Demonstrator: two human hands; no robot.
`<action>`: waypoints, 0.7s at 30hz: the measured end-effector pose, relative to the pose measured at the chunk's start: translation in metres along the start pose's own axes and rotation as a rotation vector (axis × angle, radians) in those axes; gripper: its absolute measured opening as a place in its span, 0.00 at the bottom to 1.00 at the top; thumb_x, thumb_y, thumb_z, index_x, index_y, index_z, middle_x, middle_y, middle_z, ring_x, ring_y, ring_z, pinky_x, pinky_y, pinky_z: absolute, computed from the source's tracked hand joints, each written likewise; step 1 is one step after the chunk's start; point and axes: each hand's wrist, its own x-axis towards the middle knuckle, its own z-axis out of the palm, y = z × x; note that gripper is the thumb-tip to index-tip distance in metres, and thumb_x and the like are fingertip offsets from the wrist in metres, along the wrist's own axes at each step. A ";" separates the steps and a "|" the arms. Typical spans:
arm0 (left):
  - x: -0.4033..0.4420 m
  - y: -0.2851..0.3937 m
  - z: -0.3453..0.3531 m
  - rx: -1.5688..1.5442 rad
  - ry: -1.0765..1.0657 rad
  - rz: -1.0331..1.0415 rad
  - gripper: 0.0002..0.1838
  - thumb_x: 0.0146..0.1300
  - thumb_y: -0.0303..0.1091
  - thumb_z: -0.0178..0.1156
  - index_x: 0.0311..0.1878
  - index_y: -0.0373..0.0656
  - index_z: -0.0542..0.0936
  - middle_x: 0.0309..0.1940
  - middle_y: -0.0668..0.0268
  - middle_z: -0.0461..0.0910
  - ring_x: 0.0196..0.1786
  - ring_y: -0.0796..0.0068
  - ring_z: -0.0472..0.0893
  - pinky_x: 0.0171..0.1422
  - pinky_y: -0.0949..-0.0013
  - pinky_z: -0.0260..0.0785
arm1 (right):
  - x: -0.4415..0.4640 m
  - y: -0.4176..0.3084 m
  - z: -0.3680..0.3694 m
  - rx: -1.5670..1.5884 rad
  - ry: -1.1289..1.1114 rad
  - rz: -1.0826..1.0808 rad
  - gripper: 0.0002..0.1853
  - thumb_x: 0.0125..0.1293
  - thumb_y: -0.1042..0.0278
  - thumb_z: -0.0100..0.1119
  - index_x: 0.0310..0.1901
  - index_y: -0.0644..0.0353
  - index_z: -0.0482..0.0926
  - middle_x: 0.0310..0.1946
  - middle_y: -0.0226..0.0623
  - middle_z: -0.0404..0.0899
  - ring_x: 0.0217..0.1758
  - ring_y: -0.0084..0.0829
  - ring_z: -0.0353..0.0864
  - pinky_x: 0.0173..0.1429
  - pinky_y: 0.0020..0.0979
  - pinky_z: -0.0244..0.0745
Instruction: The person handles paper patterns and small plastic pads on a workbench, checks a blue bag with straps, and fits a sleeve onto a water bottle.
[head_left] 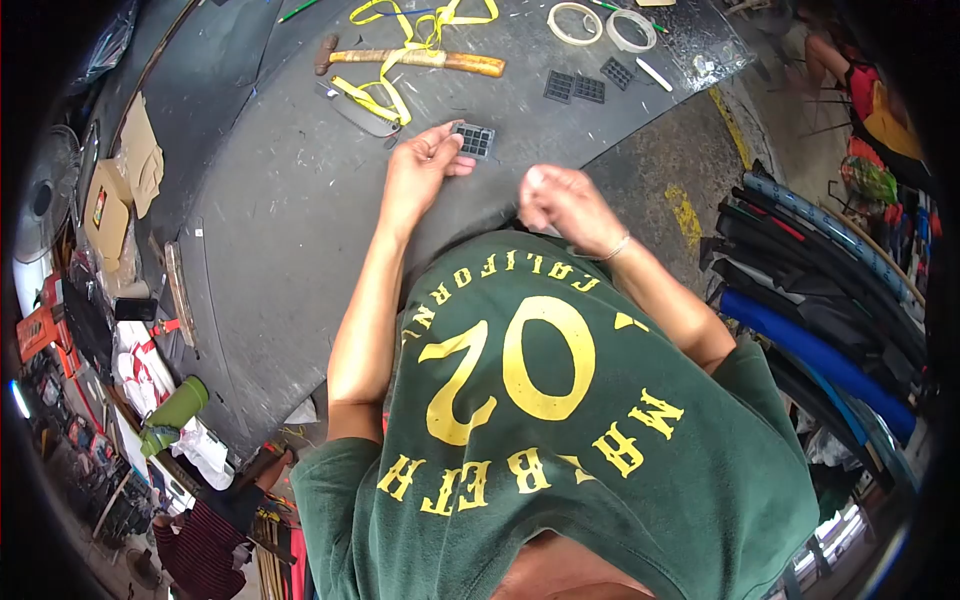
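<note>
blur softens the right grip (pixel 568 207), obscuring detail.

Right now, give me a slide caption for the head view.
Left hand holds a dark gridded piece over a dark worktable; right hand apart, hammer beyond.

matt plastic-looking grid piece (pixel 474 142), scuffed matt tabletop (pixel 280 230), rough metal hammer head (pixel 326 55), wooden handle (pixel 475 63), cloth shirt (pixel 640 370)

A broad dark tabletop (pixel 270 240) is marked all over with pale scuffs and specks. On it, a wooden-handled hammer (pixel 460 63) is crossed by a looped yellow strap (pixel 385 75). Farther right, three black gridded pieces (pixel 589 90) are grouped near two rolls of tape (pixel 576 42), and a slim white stick (pixel 654 74) is laid just beside them.
</note>
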 end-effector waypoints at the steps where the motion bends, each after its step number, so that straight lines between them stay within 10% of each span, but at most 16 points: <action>1: -0.003 0.004 -0.003 0.000 -0.021 -0.013 0.20 0.75 0.32 0.59 0.64 0.30 0.78 0.43 0.63 0.87 0.38 0.78 0.86 0.44 0.74 0.82 | 0.004 0.011 -0.023 -0.094 0.067 -0.007 0.15 0.78 0.56 0.55 0.40 0.61 0.81 0.25 0.27 0.75 0.26 0.17 0.71 0.35 0.24 0.68; 3: -0.012 0.016 -0.004 0.000 -0.069 -0.039 0.20 0.75 0.32 0.59 0.64 0.31 0.78 0.42 0.63 0.87 0.38 0.78 0.86 0.45 0.74 0.82 | 0.008 0.005 -0.043 -1.093 0.330 -0.380 0.14 0.74 0.59 0.58 0.38 0.62 0.83 0.35 0.34 0.81 0.31 0.26 0.77 0.37 0.31 0.73; 9: -0.024 0.039 0.024 0.201 -0.172 0.006 0.23 0.70 0.34 0.66 0.63 0.29 0.79 0.39 0.64 0.88 0.35 0.80 0.86 0.42 0.75 0.78 | 0.024 -0.023 0.003 -0.660 0.305 -0.702 0.16 0.64 0.75 0.69 0.54 0.56 0.85 0.43 0.35 0.84 0.42 0.33 0.84 0.44 0.32 0.78; 21: -0.029 0.038 0.045 0.641 -0.107 0.117 0.17 0.67 0.34 0.65 0.56 0.38 0.85 0.26 0.58 0.86 0.29 0.77 0.86 0.40 0.68 0.77 | 0.038 0.005 -0.006 -0.712 0.266 -0.548 0.03 0.72 0.72 0.58 0.44 0.60 0.77 0.38 0.38 0.72 0.47 0.39 0.75 0.54 0.36 0.71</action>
